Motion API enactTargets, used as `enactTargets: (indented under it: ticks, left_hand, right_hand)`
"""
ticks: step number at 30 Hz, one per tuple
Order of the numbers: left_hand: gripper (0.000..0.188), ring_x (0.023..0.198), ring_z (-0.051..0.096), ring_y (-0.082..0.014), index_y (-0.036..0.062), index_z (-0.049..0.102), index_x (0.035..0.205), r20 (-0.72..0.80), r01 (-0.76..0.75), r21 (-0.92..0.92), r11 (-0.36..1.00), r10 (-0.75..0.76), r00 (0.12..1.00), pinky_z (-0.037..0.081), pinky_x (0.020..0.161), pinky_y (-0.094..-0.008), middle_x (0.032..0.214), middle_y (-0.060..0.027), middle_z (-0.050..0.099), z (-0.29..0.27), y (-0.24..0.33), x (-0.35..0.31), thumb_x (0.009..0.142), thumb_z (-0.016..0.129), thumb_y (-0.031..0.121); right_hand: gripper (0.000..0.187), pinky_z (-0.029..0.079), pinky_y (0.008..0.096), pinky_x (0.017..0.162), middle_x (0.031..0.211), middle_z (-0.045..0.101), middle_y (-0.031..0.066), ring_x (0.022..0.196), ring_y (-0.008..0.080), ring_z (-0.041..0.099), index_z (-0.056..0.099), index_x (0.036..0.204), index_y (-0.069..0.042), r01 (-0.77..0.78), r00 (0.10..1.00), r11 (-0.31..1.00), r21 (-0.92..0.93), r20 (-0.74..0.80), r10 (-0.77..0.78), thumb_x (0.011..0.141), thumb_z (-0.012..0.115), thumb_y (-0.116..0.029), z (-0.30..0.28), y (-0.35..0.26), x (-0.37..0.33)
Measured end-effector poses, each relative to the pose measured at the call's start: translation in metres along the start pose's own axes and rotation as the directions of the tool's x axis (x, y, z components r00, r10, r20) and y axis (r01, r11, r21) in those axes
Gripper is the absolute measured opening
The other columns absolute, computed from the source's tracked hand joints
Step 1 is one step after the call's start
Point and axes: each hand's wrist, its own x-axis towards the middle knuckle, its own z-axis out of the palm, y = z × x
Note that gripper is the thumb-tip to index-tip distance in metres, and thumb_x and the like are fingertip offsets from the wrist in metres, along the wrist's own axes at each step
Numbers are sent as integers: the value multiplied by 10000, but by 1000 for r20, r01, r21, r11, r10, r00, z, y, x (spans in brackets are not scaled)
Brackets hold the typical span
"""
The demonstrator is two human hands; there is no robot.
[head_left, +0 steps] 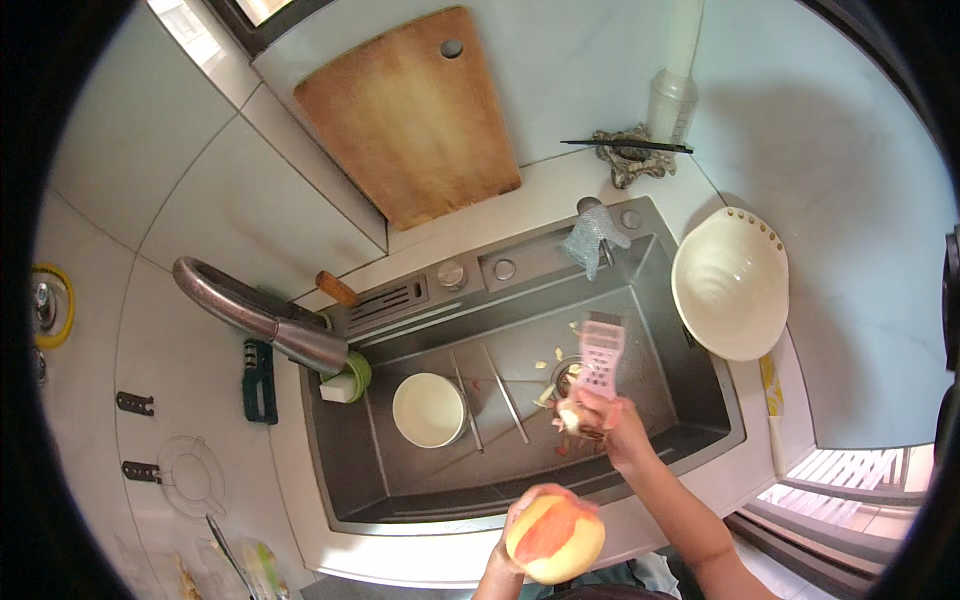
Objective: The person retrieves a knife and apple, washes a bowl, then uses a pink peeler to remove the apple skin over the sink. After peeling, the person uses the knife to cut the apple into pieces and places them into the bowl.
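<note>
Tiled wall (175,150), white counter (400,558), grey sink (640,300), hands (514,510) holding fruit (572,560)

Bare forearms (690,518), with dark clothing (612,589) between them.

The left hand (514,528) holds a fruit (565,552) at the front edge of the sink (440,482); the right hand (627,440), with a peeler (601,358), is farther back and to the right, over the basin. In the sink, a bowl (430,410) sits left of the peel scraps (543,397). The tap (300,340) stands at the left, a cutting board (410,120) behind, another bowl (733,285) to the right.
</note>
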Motion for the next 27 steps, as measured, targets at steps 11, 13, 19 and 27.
enactTargets:
  ticks: [11, 13, 19, 27]
  left_hand:
    - [757, 991, 521, -300, -18, 300, 1205, -227, -76, 548, 833, 236, 945, 524, 704, -481, 1145, -174, 438, 24, 8, 8, 573, 716, -42]
    - [753, 983, 525, -300, -23, 304, 1202, -228, -80, 529, 845, 232, 946, 529, 695, -473, 1133, -167, 446, 26, 10, 8, 571, 714, -50]
    - [853, 1048, 497, -194, -22, 370, 1182, -119, -130, 582, 803, 243, 963, 385, 916, -330, 1131, -118, 499, 17, 9, 3, 472, 814, 142]
    - [756, 1043, 492, -207, -12, 352, 1200, -241, -125, 525, 842, 288, 927, 425, 879, -340, 1132, -114, 488, 1, 6, 12, 558, 747, 35]
  right_hand:
    - [281, 430, 303, 805, 1036, 560, 93, 931, 162, 544, 570, 966, 24, 563, 819, 705, -432, 407, -404, 759, 622, -159, 23, 14, -70]
    - [258, 444, 299, 785, 1026, 565, 88, 900, 166, 560, 574, 952, 28, 530, 828, 771, -352, 409, -383, 769, 608, -151, 17, 19, -63]
    - [284, 479, 281, 713, 895, 607, 123, 794, 192, 601, 534, 956, 76, 170, 976, 986, 2, 135, -168, 825, 541, -175, -3, 19, -7]
    - [329, 478, 319, 734, 973, 585, 95, 864, 189, 584, 551, 1008, 28, 354, 910, 930, -101, 268, -318, 817, 536, -239, 7, 8, -43]
